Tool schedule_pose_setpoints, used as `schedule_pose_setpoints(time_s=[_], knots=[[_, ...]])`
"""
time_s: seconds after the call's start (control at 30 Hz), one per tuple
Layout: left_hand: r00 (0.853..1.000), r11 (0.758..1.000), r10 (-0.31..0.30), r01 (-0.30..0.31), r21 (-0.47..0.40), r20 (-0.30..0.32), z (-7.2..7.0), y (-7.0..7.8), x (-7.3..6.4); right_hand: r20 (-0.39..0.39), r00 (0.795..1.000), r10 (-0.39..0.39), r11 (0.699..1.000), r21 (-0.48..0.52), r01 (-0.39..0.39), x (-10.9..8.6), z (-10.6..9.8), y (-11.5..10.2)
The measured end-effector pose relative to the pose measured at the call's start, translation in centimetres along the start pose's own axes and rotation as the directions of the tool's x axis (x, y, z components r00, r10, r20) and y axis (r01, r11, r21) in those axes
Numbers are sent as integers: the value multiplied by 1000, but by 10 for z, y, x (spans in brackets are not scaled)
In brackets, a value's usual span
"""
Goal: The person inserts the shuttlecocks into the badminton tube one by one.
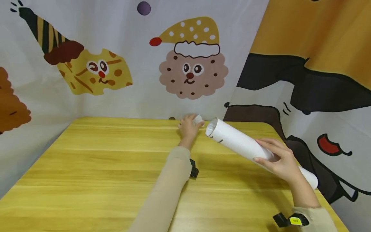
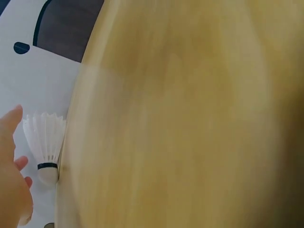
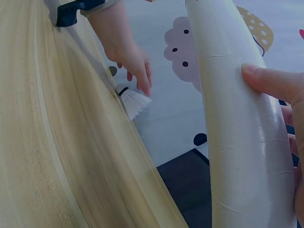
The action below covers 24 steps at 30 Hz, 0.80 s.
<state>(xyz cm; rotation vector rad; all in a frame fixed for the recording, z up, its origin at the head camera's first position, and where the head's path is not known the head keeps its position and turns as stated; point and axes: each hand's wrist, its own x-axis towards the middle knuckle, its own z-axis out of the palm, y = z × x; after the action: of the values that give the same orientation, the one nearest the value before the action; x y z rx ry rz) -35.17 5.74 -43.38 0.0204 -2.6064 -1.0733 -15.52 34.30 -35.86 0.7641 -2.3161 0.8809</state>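
A white shuttlecock (image 2: 45,137) with a dark band round its base lies at the table's far edge, by the hanging cloth. Close beside it is my left hand (image 1: 189,127), thumb and fingers spread about it without closing on it. From the right wrist view, the left hand (image 3: 130,59) hangs just over the shuttlecock (image 3: 135,102); whether the thumb touches its skirt I cannot tell. My right hand (image 1: 279,158) grips a long white tube (image 1: 237,138) around its middle, holding it tilted above the table's right side. The tube's hollow end faces the far edge.
The wood-grain table (image 1: 95,177) stretches across the lower view. A cartoon-printed cloth (image 1: 139,103) hangs along the back and sides. Black wrist mounts (image 1: 194,169) sit on both sleeves.
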Motion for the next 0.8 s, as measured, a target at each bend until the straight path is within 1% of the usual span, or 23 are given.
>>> schedule_pose_setpoints(time_s=[0.07, 0.13, 0.23, 0.3, 0.43, 0.5, 0.6, 0.7, 0.8], knots=[[1000, 1000, -21, 21, -2, -7, 4, 2, 1, -3, 1000, -6, 1000, 0, 6, -1, -1, -1], [999, 1000, -30, 30, -1, -23, 6, 4, 2, 1, 1000, 6, 1000, -1, -6, -1, -1, -2], [999, 1000, -24, 23, -18, -45, 8, 5, 4, 5, 1000, 13, 1000, -3, -13, 0, -3, -3], [999, 1000, -13, 12, -17, -49, 9, 6, 6, 9, 1000, 19, 1000, -3, -19, 0, -3, -4], [999, 1000, -3, 4, 8, -34, 11, 6, 10, 4, 1000, 13, 1000, -10, -13, -1, -4, -2], [1000, 1000, -13, 14, 14, -26, 10, 6, 11, -5, 1000, -4, 1000, -20, 4, -1, -3, -1], [999, 999, -41, 41, -6, -18, 9, 4, 12, -7, 1000, -9, 1000, -29, 9, 1, -1, -4], [998, 998, -58, 58, -26, -4, 9, 1, 13, -7, 1000, -8, 999, -33, 8, 5, -1, -14], [998, 998, -55, 55, -11, 17, 11, -1, 13, -8, 1000, -10, 999, -38, 10, 10, -3, -29]])
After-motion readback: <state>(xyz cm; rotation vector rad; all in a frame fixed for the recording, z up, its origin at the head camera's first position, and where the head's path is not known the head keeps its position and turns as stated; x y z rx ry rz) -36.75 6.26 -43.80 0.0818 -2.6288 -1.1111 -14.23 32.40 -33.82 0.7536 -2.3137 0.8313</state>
